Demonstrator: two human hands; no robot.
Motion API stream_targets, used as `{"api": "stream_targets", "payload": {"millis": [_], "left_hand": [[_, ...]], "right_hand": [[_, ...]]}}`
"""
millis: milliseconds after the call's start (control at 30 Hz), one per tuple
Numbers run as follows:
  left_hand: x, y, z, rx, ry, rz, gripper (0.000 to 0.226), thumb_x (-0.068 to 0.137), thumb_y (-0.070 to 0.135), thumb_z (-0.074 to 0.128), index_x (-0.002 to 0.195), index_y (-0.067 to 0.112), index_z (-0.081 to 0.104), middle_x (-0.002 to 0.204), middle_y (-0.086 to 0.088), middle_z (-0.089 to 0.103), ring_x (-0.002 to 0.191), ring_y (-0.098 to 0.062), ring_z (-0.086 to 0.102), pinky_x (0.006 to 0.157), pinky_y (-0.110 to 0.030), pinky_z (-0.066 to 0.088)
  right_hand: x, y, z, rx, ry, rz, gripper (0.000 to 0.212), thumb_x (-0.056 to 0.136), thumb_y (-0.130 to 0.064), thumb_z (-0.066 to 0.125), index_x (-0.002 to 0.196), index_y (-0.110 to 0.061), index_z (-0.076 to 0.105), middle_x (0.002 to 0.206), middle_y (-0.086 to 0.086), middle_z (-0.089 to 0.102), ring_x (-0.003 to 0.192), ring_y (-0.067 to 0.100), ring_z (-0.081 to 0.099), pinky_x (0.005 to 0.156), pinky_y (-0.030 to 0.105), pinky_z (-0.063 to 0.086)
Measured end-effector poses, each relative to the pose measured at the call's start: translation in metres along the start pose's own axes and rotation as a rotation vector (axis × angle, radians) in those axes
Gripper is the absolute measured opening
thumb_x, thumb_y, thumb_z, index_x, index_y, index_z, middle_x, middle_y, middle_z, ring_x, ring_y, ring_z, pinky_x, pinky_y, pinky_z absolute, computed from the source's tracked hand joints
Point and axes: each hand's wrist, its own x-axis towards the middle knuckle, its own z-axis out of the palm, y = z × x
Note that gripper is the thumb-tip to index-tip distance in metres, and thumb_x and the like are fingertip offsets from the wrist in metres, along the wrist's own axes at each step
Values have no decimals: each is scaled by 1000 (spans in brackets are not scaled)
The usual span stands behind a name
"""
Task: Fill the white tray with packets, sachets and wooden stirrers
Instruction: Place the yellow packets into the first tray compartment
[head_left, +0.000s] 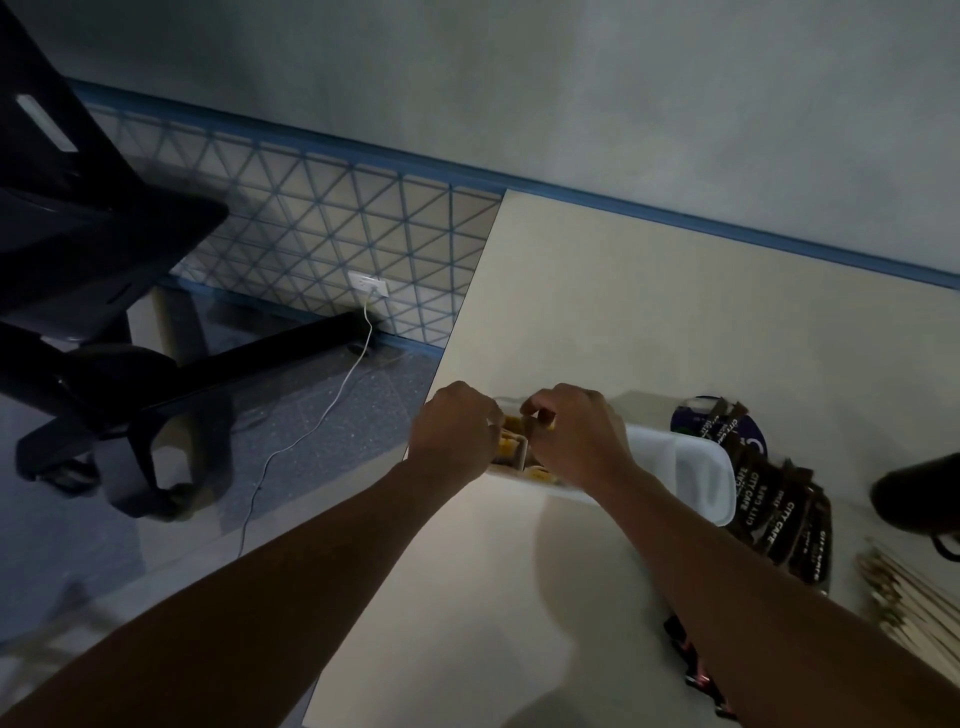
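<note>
- At the tabletop's (649, 312) left edge, both hands work over the white tray (696, 467).
- Left hand (454, 431) curled, grasp unclear.
- Right hand (576, 431) pinches yellow packets (511, 441).
- Brown sachets (779, 514) lie beside the tray's right end.

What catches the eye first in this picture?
Two bare hands, the left hand and the right hand, meet over the left end of a white tray at the table's left edge, fingers among yellow packets. To the right of the tray lies a fan of dark coffee sachets, with wooden stirrers by the right border.
</note>
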Motion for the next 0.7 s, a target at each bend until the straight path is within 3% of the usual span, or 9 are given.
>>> {"api": "stream_targets", "payload": {"millis": [133, 300, 533, 700], "left_hand": [[0, 2, 5, 154, 9, -6, 24, 94, 26, 53, 107, 19, 72, 106, -5, 62, 92, -23, 64, 68, -28, 51], [0, 3, 9, 100, 56, -11, 20, 95, 22, 56, 105, 19, 73, 105, -6, 62, 90, -19, 63, 67, -24, 47], [-2, -2, 10, 14, 76, -22, 11, 90, 19, 62, 94, 21, 71, 99, -4, 61, 85, -19, 60, 72, -32, 53], [0, -8, 17, 70, -5, -36, 22, 93, 29, 57, 105, 18, 72, 101, -4, 60, 85, -18, 60, 71, -30, 53]], "right_hand": [[-2, -2, 2, -9, -47, 14, 25, 79, -23, 63, 101, -31, 73, 96, -10, 69, 94, 19, 63, 75, 28, 48], [-2, -1, -1, -42, -90, -8, 32, 75, -18, 63, 103, -30, 73, 100, -8, 69, 96, 20, 64, 80, 31, 53], [4, -2, 10, -110, -39, -27, 18, 85, -20, 61, 94, -27, 74, 98, -3, 67, 90, 24, 64, 73, 29, 49], [6, 1, 14, -107, 24, -31, 15, 90, -23, 59, 96, -26, 72, 97, -2, 65, 88, 26, 63, 68, 29, 43]]}}
